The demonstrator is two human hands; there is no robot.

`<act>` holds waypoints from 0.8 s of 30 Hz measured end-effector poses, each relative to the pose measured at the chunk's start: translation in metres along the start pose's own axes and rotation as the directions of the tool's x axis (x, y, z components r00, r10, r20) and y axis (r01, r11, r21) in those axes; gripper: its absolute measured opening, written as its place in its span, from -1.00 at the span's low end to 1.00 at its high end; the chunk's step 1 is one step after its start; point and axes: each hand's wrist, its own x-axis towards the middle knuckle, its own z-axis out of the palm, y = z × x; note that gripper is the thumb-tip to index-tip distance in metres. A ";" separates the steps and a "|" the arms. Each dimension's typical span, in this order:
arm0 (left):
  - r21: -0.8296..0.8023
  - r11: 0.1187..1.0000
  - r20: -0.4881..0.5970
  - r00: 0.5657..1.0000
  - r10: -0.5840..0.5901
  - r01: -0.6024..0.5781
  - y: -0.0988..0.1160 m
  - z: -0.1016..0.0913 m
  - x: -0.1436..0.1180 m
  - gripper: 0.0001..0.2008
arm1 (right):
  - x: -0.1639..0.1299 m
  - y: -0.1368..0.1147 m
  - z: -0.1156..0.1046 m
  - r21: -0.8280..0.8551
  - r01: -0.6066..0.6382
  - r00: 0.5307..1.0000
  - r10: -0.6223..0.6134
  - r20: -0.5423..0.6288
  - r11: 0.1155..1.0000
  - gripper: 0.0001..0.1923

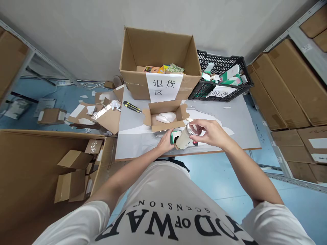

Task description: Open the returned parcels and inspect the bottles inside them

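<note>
Left fingers (pixel 169 136) partly unseen

Stockroom-like packing area — metal rack (pixel 302 41), stacked cartons (pixel 293 81), labelled box (pixel 136 86), crate (pixel 205 92).

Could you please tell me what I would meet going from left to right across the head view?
Large open carton at lower left, yellow-and-black cutter, left hand, cream bottle, right hand, brown cartons on the right-hand shelf.
</note>
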 end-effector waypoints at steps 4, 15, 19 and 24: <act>0.010 1.000 -0.005 1.000 -0.007 0.007 0.005 0.000 -0.004 -0.09 | 0.003 0.000 0.003 -0.034 -0.004 0.999 0.003 -0.037 0.999 -0.70; -0.006 1.000 -0.023 1.000 -0.010 0.009 0.013 -0.005 0.000 -0.16 | -0.012 0.008 0.027 -0.039 0.067 0.987 -0.072 -0.147 0.997 -0.67; 0.004 1.000 0.001 1.000 0.006 -0.006 0.010 -0.005 0.000 -0.17 | -0.017 0.017 0.038 -0.015 0.111 0.990 -0.112 -0.089 0.994 -0.67; -0.005 1.000 0.007 1.000 0.009 -0.009 0.009 -0.004 -0.001 -0.17 | -0.017 0.034 0.053 0.009 0.134 0.991 -0.134 0.010 0.991 -0.67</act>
